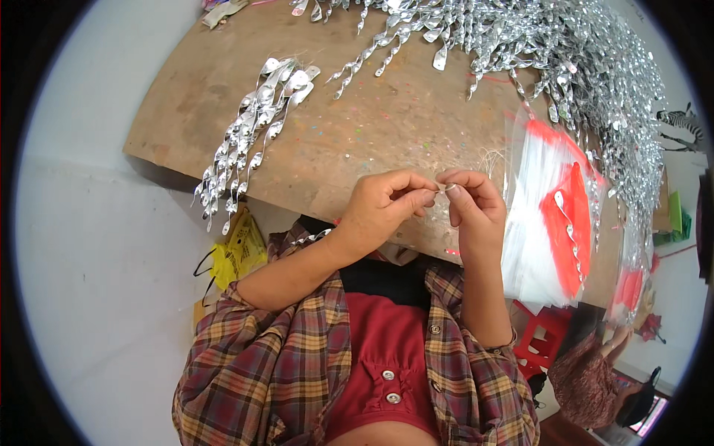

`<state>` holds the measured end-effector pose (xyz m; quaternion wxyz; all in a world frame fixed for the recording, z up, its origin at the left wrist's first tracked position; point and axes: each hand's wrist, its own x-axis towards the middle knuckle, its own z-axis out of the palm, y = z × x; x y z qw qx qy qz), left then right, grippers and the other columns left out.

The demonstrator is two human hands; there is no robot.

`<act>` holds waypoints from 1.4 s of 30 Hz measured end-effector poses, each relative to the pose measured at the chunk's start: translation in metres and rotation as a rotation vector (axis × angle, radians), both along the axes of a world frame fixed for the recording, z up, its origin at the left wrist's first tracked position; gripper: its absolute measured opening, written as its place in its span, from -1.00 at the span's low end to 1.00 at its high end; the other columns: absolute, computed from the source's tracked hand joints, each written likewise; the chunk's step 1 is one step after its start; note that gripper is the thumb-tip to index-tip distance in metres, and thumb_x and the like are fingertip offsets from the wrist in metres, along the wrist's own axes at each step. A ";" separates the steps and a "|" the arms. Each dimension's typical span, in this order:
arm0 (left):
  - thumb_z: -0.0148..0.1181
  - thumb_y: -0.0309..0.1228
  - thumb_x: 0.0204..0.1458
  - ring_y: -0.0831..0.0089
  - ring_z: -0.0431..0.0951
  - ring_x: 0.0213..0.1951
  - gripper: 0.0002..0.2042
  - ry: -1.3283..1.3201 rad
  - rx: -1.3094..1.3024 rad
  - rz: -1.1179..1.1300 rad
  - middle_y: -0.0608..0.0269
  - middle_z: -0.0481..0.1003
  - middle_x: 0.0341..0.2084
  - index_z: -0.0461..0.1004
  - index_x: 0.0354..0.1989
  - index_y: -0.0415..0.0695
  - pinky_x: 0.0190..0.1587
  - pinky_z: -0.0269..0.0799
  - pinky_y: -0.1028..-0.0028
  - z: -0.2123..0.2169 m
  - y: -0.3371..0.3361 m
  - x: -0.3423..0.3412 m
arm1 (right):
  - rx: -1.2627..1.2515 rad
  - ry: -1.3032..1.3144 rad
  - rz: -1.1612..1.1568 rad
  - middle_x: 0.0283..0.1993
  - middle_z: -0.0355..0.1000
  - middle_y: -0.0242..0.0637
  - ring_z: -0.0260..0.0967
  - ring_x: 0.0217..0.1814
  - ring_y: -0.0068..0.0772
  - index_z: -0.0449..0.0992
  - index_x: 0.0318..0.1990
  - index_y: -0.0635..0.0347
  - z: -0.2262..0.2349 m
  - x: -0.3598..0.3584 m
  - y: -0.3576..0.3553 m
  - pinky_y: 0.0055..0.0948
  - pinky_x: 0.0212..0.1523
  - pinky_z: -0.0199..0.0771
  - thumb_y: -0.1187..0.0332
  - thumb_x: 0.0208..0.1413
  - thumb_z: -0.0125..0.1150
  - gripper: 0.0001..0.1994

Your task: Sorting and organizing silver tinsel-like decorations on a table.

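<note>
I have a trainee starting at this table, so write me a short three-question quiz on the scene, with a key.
1. Open question: how close are the fingertips of the left hand and the right hand, and what is between them?

2. Multiple choice: what lies on the stack of clear plastic bags?
A) a yellow bag
B) a twisted silver strip
C) a red stool

3. True or false: the smaller bunch of silver strips lies to the right of both hands.

Key
1. Nearly meeting, at a thin, pale item too small to identify.
2. B
3. False; the smaller bunch lies to their left.
</note>
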<state>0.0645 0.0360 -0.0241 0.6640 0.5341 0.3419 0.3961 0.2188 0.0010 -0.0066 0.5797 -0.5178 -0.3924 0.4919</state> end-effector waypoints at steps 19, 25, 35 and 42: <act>0.12 -0.37 0.06 0.65 0.44 -0.44 -0.82 -0.097 -0.260 -0.100 0.33 0.48 -0.47 0.46 -0.25 -0.22 -0.36 0.34 0.66 0.002 0.006 -0.016 | -0.044 0.146 0.118 -0.27 0.35 -0.41 0.14 -0.47 -0.70 0.46 -0.31 0.25 -0.016 -0.002 -0.002 -0.71 -0.44 0.12 0.47 0.00 0.19 -0.89; 0.13 -0.36 0.03 0.65 0.42 -0.47 -0.83 -0.125 -0.340 -0.174 0.31 0.48 -0.50 0.45 -0.31 -0.21 -0.37 0.36 0.63 -0.007 0.008 -0.017 | -0.104 0.103 0.104 -0.38 0.35 -0.47 0.15 -0.47 -0.71 0.45 -0.31 0.23 -0.016 0.000 -0.008 -0.71 -0.44 0.14 0.46 0.02 0.17 -0.91; 0.14 -0.37 0.03 0.67 0.41 -0.51 -0.83 -0.008 -0.259 -0.152 0.29 0.49 -0.51 0.44 -0.31 -0.22 -0.40 0.35 0.66 -0.007 0.001 -0.012 | 0.112 -0.508 0.132 -0.23 0.31 -0.37 0.20 -0.33 -0.64 0.49 -0.29 0.28 -0.006 0.006 0.000 -0.66 -0.34 0.20 0.42 0.05 0.13 -0.87; 0.13 -0.39 0.03 0.68 0.40 -0.51 -0.84 -0.043 -0.257 -0.190 0.31 0.49 -0.53 0.45 -0.31 -0.24 -0.40 0.33 0.67 -0.011 0.006 -0.014 | -0.027 -0.427 0.210 -0.30 0.35 -0.42 0.24 -0.29 -0.66 0.49 -0.27 0.29 -0.002 0.018 -0.002 -0.66 -0.27 0.23 0.45 0.05 0.15 -0.87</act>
